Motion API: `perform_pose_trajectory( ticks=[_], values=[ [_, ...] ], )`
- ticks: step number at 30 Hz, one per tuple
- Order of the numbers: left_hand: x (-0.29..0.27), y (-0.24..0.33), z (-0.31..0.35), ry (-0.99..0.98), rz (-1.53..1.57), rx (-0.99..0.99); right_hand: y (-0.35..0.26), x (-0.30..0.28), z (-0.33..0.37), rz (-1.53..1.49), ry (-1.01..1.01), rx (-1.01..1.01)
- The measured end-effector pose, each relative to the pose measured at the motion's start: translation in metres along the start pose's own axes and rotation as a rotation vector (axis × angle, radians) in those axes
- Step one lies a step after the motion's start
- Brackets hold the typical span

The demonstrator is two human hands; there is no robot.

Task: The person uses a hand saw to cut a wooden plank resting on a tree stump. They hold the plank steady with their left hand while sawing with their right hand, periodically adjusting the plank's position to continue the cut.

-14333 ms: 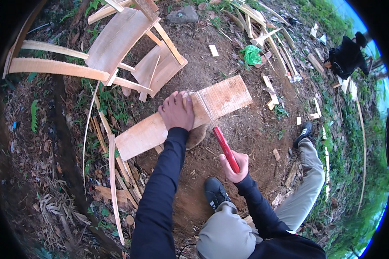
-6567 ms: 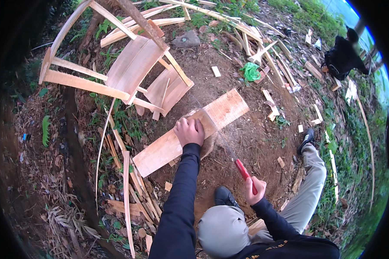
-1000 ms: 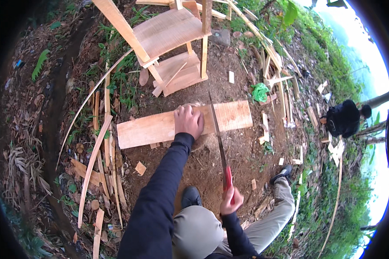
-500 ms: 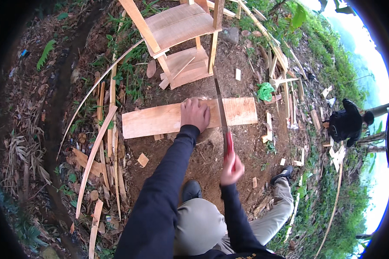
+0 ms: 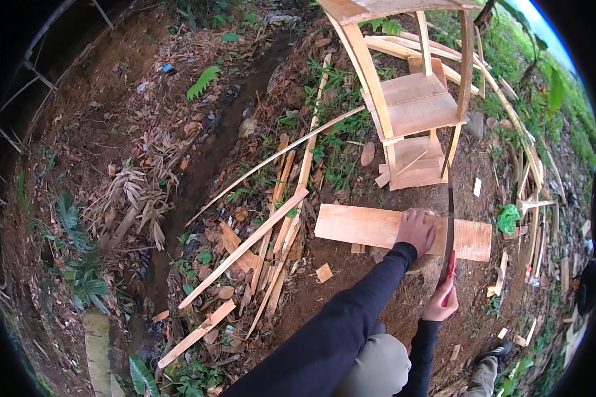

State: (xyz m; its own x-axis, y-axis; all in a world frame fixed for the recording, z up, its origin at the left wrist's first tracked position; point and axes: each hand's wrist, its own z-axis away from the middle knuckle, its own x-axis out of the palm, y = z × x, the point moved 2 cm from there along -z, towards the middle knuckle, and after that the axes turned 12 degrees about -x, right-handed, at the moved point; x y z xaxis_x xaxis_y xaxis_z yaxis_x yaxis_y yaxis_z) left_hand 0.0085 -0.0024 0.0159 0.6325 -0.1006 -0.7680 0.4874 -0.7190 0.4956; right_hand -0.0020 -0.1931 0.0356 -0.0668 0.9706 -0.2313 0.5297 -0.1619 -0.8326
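A wide, pale wooden board [image 5: 357, 223] lies crosswise in front of me, resting on a support mostly hidden beneath it. My left hand [image 5: 416, 231] presses on the board just left of the saw, its fingers bent over the top. In my right hand [image 5: 440, 303] is the red handle of a handsaw [image 5: 451, 228], gripped on the near side of the board. The dark blade crosses the board toward its right end and points away from me. Whether the teeth are inside a cut cannot be made out.
Beyond the board stands a wooden shelf frame [image 5: 414, 106]. Long wood strips [image 5: 245, 248] lie to the left beside a muddy ditch [image 5: 205, 159]. A green plastic bag [image 5: 508, 219], offcuts [image 5: 324, 272] and more strips [image 5: 531, 159] lie around. My shoe [image 5: 501, 349] is at lower right.
My view has swung left, so board, hands and shelf frame appear farther right. The saw handle is closer to the board's near edge. My left hand keeps its place on the board.
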Motion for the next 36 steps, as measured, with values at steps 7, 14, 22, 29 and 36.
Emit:
perform_pose_trajectory(
  ticks=[7,14,22,29,36],
  values=[
    [0.01,0.002,-0.012,-0.019,-0.037,0.053,-0.007,-0.12,0.083,0.127,-0.276,0.076],
    [0.01,-0.001,0.006,0.001,-0.125,0.032,-0.021,-0.041,0.018,0.068,-0.209,0.04],
    [0.005,0.007,-0.011,0.04,-0.064,0.069,-0.011,-0.068,0.029,0.025,-0.082,0.133],
    [0.003,0.001,-0.009,0.005,-0.109,0.054,-0.003,-0.09,0.073,0.095,-0.12,0.084],
    [0.005,0.005,-0.005,-0.003,-0.093,0.045,-0.012,-0.028,0.006,0.005,-0.123,0.072]
  ],
)
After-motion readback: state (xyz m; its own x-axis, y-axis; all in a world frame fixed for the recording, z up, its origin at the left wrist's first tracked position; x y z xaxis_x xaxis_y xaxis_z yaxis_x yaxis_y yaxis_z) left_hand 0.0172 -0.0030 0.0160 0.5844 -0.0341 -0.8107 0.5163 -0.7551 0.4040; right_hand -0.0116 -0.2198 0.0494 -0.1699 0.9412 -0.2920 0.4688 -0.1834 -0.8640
